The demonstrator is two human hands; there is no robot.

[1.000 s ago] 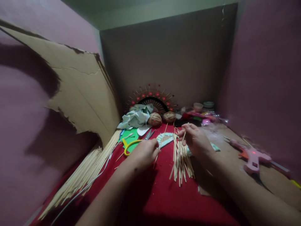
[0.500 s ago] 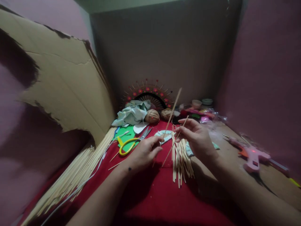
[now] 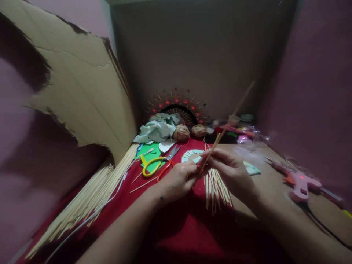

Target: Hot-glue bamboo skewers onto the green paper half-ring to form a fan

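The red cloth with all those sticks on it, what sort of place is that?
Probably a little craft corner: there's a pink glue gun, scissors and a pile of thin sticks.

A torn sheet of cardboard leans by the left wall. At the back, a fan-shaped ornament with red flowers stands behind two balls of twine and a crumpled pale cloth. Scissors lie partly over a green sheet; a white cord runs down the left. At the right lies a pink glue gun. Farther back are what look like small tubs, though the light is dim.
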